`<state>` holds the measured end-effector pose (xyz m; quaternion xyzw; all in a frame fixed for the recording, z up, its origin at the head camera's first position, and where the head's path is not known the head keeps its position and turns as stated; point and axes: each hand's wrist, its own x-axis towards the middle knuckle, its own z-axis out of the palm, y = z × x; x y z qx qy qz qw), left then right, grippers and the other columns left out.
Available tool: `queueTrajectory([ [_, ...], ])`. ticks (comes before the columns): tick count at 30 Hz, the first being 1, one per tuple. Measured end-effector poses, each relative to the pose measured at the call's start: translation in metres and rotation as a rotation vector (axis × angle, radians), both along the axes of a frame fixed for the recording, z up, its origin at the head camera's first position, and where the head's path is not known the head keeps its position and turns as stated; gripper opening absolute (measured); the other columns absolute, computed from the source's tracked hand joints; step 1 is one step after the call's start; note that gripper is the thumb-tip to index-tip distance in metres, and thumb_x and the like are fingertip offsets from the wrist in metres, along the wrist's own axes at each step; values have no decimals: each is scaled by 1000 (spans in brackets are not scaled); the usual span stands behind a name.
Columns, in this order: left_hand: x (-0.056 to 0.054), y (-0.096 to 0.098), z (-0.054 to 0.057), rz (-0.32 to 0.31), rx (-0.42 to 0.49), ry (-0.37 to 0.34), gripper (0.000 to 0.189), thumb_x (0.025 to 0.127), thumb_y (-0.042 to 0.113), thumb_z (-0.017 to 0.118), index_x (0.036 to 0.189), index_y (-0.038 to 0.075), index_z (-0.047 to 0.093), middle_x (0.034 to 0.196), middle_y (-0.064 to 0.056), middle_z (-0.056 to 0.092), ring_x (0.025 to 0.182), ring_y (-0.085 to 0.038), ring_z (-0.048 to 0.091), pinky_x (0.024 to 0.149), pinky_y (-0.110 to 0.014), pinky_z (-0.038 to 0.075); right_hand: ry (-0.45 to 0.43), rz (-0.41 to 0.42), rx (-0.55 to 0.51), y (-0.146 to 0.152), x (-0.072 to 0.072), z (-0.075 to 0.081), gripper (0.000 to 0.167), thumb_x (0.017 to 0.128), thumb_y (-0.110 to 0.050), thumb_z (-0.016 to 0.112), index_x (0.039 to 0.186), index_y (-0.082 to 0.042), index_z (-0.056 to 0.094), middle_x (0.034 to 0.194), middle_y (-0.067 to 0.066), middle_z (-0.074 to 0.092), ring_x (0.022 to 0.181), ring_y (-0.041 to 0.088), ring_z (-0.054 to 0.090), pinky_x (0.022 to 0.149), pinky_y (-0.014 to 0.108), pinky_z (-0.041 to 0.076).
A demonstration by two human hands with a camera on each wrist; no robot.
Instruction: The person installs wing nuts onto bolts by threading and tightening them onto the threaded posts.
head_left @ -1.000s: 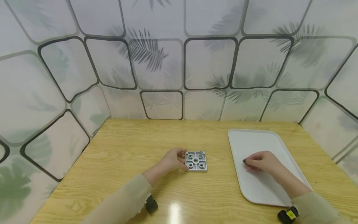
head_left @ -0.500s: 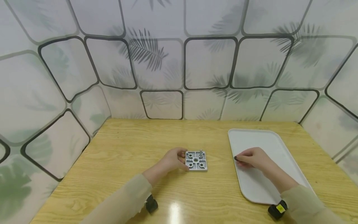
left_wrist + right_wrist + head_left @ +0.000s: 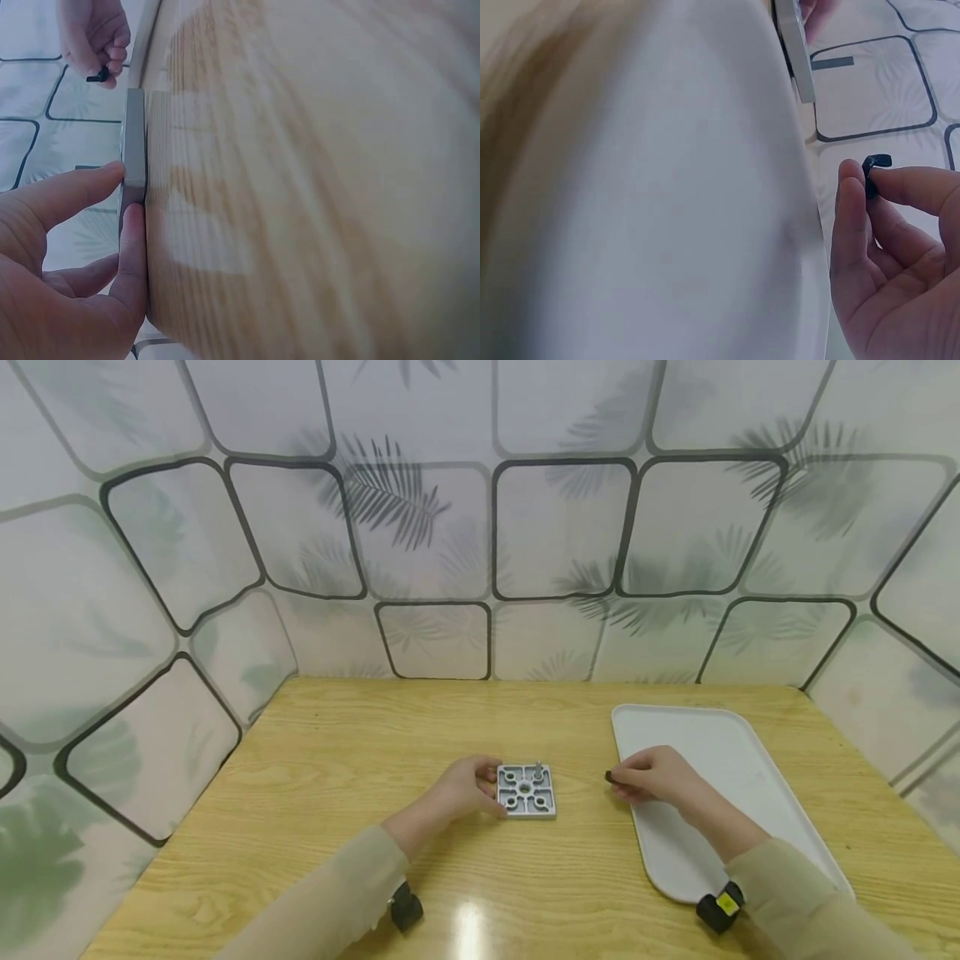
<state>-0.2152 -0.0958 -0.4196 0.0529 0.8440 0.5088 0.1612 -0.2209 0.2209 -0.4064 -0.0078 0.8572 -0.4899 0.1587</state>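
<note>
A square light-grey metal plate (image 3: 525, 811) with ribs and several round holes lies on the wooden table. A short grey pin (image 3: 538, 771) stands upright at its back right corner. My left hand (image 3: 463, 788) grips the plate's left side, thumb at the near corner and fingers behind; the left wrist view shows fingertips on the plate's edge (image 3: 135, 142). To the right, my right hand (image 3: 656, 774) pinches a small black bent piece (image 3: 871, 180) between thumb and fingertips. That hand is over the left rim of a white tray, apart from the plate.
The white tray (image 3: 712, 735) lies on the right part of the table (image 3: 420, 718). A patterned cloth wall (image 3: 555, 527) closes off the back and both sides. Black wrist cameras sit at both of my sleeves.
My right hand has moved left from over the tray, carrying the small black piece past the tray's rim toward the plate. The left hand and the plate stay where they were.
</note>
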Motion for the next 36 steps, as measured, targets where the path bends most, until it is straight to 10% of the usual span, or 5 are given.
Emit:
queueTrajectory([
  [36,2,1,3,-18,7,-10,81,74,-10,86,149,-5,55,127,-18,66,99,-21,66,90,-29,57,24,29,11,-44,-10,8,24,101,-9,69,109,11,77,85,6,81,72,6,72,71,26,65],
])
